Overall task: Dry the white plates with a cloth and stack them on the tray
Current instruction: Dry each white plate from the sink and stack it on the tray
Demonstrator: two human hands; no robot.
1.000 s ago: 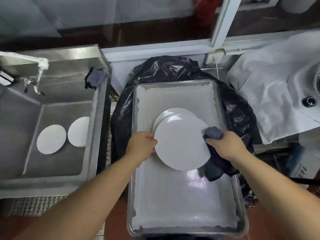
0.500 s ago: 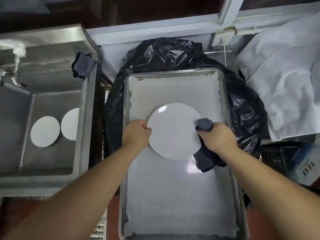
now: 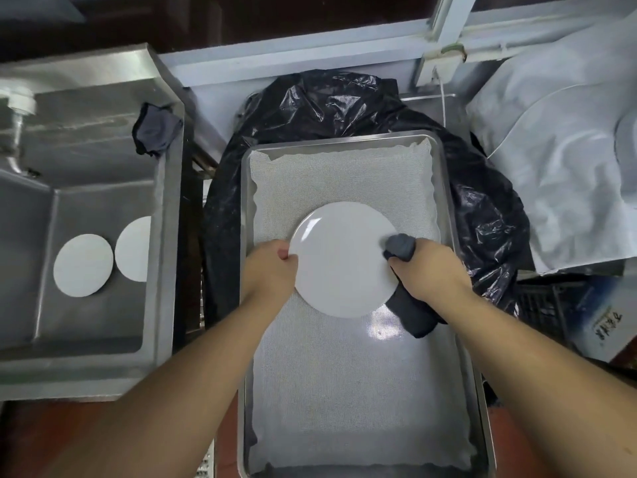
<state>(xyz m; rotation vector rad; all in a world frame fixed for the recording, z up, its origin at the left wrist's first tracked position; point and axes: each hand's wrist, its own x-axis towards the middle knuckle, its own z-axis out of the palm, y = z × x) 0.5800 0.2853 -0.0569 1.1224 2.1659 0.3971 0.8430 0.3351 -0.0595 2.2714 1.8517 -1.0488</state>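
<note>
Plate (image 3: pixel 344 260) sits over the lined tray (image 3: pixel 444 201); our left hand (image 3: pixel 272 270) pinches its left rim, our right hand (image 3: pixel 431 270) grips the dark cloth (image 3: pixel 401 246) against its right rim. Two plates (image 3: pixel 84 265) lie in the sink (image 3: pixel 162 257).

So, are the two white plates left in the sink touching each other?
Cannot tell. In the head view the two sink plates sit side by side with edges meeting or barely overlapping; no clear gap or contact shows.

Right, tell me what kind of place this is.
Probably a commercial kitchen's dishwashing area. A deep stainless steel sink holds two white plates, a large lined metal tray takes the dried ones, and it rests on a black bin bag.
</note>
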